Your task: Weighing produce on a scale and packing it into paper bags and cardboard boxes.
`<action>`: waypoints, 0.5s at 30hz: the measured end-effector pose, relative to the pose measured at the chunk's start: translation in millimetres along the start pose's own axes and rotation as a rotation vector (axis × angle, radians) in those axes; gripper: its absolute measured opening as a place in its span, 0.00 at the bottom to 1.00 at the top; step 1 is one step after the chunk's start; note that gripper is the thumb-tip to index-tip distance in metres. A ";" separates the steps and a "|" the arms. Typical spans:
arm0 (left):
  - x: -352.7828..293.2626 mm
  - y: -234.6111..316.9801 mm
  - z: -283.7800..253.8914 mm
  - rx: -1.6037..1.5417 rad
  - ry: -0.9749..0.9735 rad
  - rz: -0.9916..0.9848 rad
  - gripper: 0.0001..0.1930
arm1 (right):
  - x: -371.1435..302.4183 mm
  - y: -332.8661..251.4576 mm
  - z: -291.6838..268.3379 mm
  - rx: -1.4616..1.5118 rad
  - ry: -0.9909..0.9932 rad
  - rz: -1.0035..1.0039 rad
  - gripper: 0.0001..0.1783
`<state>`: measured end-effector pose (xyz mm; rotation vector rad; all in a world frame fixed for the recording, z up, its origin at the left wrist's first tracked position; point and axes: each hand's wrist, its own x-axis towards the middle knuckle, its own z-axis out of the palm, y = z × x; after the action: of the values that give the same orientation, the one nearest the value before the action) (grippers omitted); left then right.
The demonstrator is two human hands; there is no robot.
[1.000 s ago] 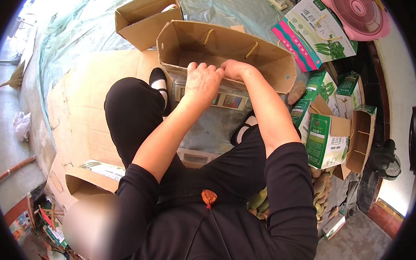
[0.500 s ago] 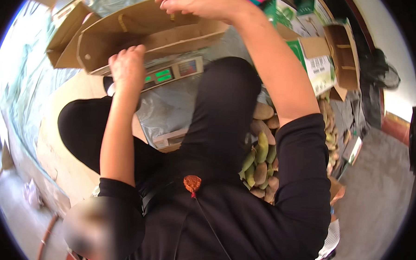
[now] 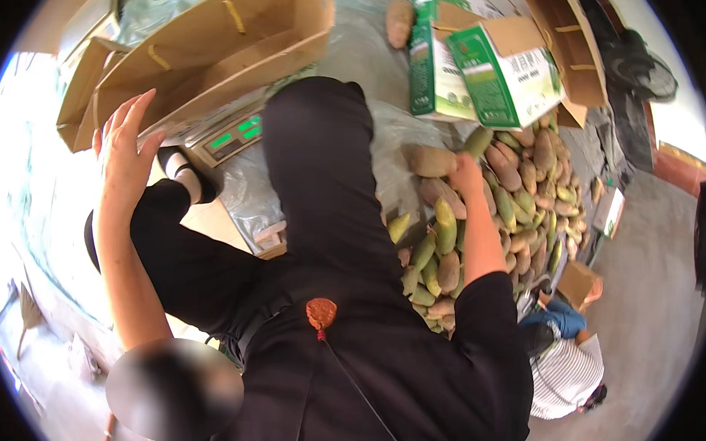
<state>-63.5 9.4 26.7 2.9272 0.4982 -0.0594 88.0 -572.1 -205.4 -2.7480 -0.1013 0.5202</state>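
Note:
On the left, my left hand (image 3: 123, 151) is open, fingers stretched, beside the near left edge of a long open brown cardboard box (image 3: 210, 64) with yellow cord handles. The box rests on a weighing scale (image 3: 232, 139) with lit green displays. Over on the right, my right hand (image 3: 468, 178) closes around the right end of a brown oblong vegetable (image 3: 430, 162), its fingertips partly hidden. That vegetable lies at the near-left edge of a heap of green and brown oblong vegetables (image 3: 520, 192), radish-like in shape; their exact kind is unclear.
Green and white cartons (image 3: 501, 77) and an open brown box (image 3: 569, 45) stand beyond the heap. A single brown vegetable (image 3: 399, 23) lies on plastic sheeting. A person in a striped top (image 3: 568, 378) is at the lower right. My raised knee (image 3: 318, 112) divides scale from heap.
My right hand has come down from above the box to the vegetable heap at right. My left hand has moved left, off the box's near side. My view has shifted; the box appears farther left.

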 end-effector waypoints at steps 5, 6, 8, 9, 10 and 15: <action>0.3 -5.2 -7.8 0.067 -0.006 -0.092 0.27 | -66.1 35.1 39.0 -0.393 -0.386 0.572 0.50; -1.4 -6.9 -4.2 0.075 -0.001 -0.115 0.27 | -72.5 37.5 42.7 -0.385 -0.396 0.598 0.50; -7.7 -9.1 4.7 0.073 -0.003 -0.143 0.26 | -85.3 50.1 59.5 -0.429 -0.321 0.540 0.47; -8.5 -7.8 10.8 0.059 -0.010 -0.136 0.26 | -91.7 54.9 66.1 -0.476 -0.230 0.465 0.44; -9.8 -3.7 12.0 0.059 -0.031 -0.137 0.27 | -92.4 49.0 67.0 -0.475 -0.239 0.488 0.43; -10.5 1.5 15.6 0.008 -0.065 -0.095 0.27 | -90.7 29.4 55.4 -0.565 -0.313 0.477 0.41</action>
<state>-73.1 1.8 12.3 2.8972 0.6283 -0.1687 -16.5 -594.0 -232.9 -3.2126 0.4037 1.2104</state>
